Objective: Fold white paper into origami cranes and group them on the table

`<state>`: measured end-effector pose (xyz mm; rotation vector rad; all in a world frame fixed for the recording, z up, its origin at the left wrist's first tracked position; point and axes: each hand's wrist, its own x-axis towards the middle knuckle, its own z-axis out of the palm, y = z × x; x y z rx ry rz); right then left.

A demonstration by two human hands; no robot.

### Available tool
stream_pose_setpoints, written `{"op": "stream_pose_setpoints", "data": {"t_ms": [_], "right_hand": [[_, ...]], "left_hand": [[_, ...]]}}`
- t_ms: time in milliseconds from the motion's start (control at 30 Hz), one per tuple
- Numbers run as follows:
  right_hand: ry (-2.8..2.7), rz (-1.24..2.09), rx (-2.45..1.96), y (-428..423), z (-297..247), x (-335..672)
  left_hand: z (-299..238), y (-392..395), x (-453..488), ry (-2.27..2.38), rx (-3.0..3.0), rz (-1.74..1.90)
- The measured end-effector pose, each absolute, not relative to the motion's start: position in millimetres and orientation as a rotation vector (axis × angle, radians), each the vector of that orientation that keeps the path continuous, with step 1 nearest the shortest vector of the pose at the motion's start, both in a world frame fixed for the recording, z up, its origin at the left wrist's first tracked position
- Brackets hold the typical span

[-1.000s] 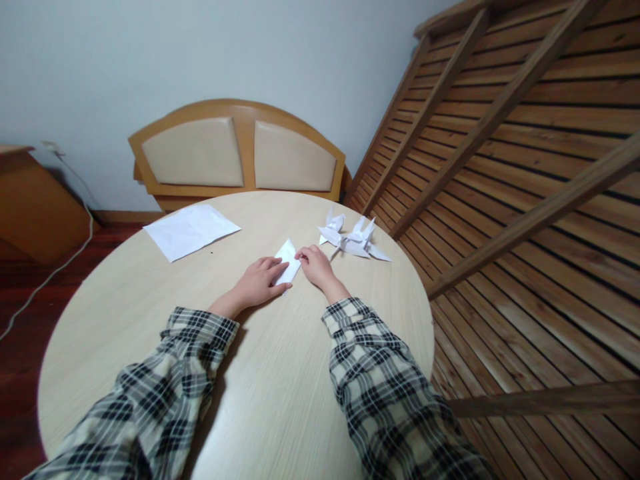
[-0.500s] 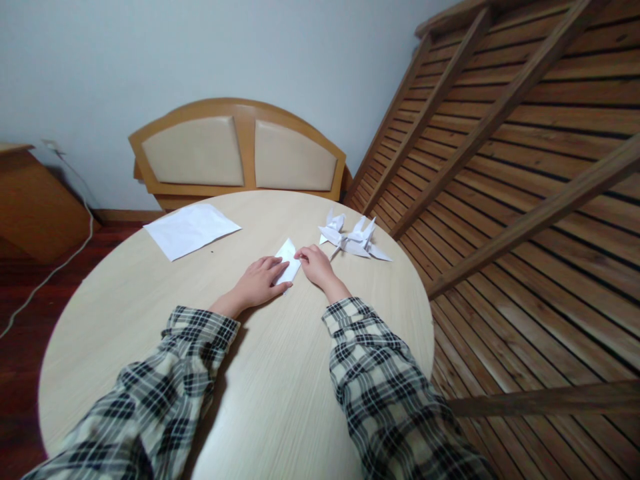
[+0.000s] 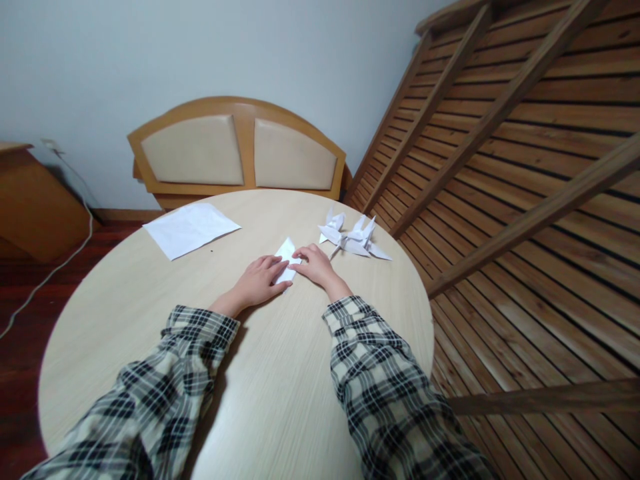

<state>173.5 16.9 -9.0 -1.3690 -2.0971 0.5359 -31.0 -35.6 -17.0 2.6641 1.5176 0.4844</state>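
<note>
A small folded piece of white paper [image 3: 287, 251] lies on the round pale wooden table [image 3: 150, 300]. My left hand [image 3: 257, 281] rests flat on its near part, fingers stretched out, holding it down. My right hand [image 3: 315, 265] lies on the paper's right edge with its fingers curled and pressed onto the fold. Both arms are in checked sleeves.
Two folded white paper cranes [image 3: 353, 238] sit just right of my right hand. A flat white sheet [image 3: 191, 229] lies at the table's far left. A wooden headboard with padded panels [image 3: 235, 152] leans behind the table; slatted wooden frames [image 3: 510, 147] stand on the right.
My right hand has slid a little to the left over the folded paper's edge. My left hand has not moved.
</note>
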Motion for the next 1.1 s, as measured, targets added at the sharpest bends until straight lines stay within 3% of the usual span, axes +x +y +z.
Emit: {"op": "stream_pose_setpoints", "data": {"t_ms": [1100], "right_hand": [[-2.12, 0.543, -1.252, 29, -23, 181]], "left_hand": [[-17, -36, -31, 1.521, 2.636, 0.499]]}}
